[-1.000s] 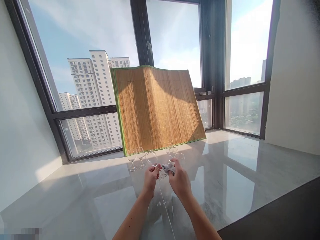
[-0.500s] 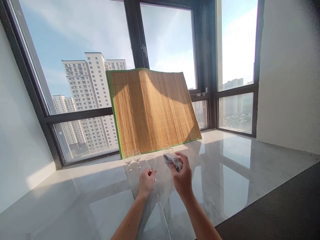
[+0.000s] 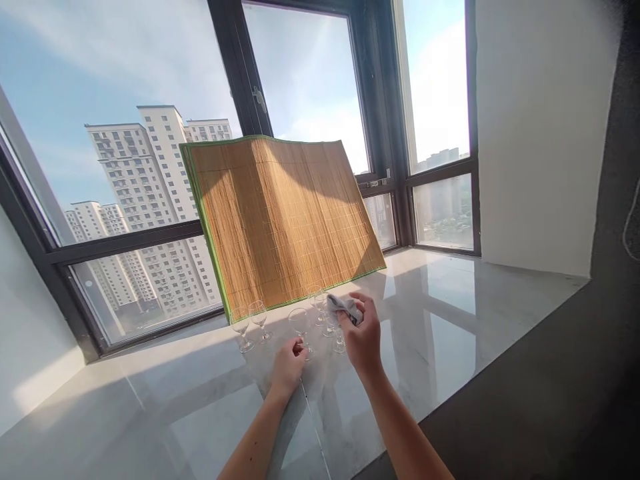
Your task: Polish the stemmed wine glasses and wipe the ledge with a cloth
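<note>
Centre-left of frame: two glasses (image 3: pixel 249 323) standing on the marble counter (image 3: pixel 450 333). Next right, the left hand (image 3: pixel 286 367) is pinched on the foot of an upright wine glass (image 3: pixel 300 323). Glass cluster (image 3: pixel 327 319) just beside it. Right hand (image 3: pixel 363 339) is closed around a grey cloth (image 3: pixel 344 307), above the cluster. Hands apart. Bamboo mat (image 3: pixel 280 220) behind.

No readable text, labels or numbers anywhere.

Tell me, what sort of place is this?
Probably a high-rise flat's window ledge: marble sill, dark-framed windows facing apartment towers, stemmed glasses by the left hand, a cloth in the right hand.
</note>
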{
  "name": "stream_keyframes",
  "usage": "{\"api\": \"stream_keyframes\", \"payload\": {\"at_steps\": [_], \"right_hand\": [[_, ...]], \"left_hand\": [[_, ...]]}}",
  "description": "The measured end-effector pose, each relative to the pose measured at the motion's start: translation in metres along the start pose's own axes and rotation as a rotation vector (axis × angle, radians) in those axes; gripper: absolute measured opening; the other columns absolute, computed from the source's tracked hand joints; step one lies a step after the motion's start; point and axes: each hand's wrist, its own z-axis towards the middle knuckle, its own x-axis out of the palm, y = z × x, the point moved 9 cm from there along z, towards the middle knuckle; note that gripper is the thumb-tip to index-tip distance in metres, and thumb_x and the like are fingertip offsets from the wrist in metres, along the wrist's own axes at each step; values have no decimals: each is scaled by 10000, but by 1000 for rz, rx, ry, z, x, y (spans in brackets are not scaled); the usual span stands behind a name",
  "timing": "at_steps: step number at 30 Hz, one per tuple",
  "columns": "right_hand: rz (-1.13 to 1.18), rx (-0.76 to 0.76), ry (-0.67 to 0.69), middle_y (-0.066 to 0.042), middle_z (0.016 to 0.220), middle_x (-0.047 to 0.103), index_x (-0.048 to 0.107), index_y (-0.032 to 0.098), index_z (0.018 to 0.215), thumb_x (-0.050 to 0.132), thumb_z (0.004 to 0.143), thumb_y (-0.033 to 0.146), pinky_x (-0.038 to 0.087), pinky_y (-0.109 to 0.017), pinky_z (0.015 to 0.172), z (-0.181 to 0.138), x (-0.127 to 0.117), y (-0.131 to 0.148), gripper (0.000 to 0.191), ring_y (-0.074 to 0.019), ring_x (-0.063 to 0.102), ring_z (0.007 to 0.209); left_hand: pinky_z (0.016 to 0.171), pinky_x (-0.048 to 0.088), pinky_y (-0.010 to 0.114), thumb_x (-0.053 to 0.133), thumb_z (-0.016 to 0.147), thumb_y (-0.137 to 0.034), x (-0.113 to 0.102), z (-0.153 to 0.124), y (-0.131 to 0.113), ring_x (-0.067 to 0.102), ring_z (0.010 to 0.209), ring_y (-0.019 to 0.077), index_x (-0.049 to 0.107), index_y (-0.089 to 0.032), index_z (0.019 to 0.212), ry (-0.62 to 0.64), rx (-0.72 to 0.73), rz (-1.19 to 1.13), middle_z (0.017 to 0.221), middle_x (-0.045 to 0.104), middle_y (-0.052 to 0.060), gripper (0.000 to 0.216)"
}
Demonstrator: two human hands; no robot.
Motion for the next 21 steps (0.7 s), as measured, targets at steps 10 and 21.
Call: {"api": "stream_keyframes", "payload": {"at_steps": [10, 21], "right_hand": [[-3, 16, -22, -9, 817, 608, 572, 187, 1087, 644, 765, 297, 461, -250, 577, 3, -5, 1, 348, -128, 537, 615], [-14, 41, 70, -14, 831, 629, 578, 201, 1060, 645, 769, 309, 483, -266, 611, -6, 5, -1, 317, -145, 573, 652]], "left_hand": [[1097, 318, 386, 574, 847, -393, 21, -15, -26, 502, 1285, 270, 677, -270, 1180, 229, 198, 398, 1352, 620, 60, 370], [1109, 284, 441, 466, 886, -420, -26, 4, 11, 471, 1290, 294, 653, -221, 1175, -28, -67, 498, 1360, 582, 111, 398]]}}
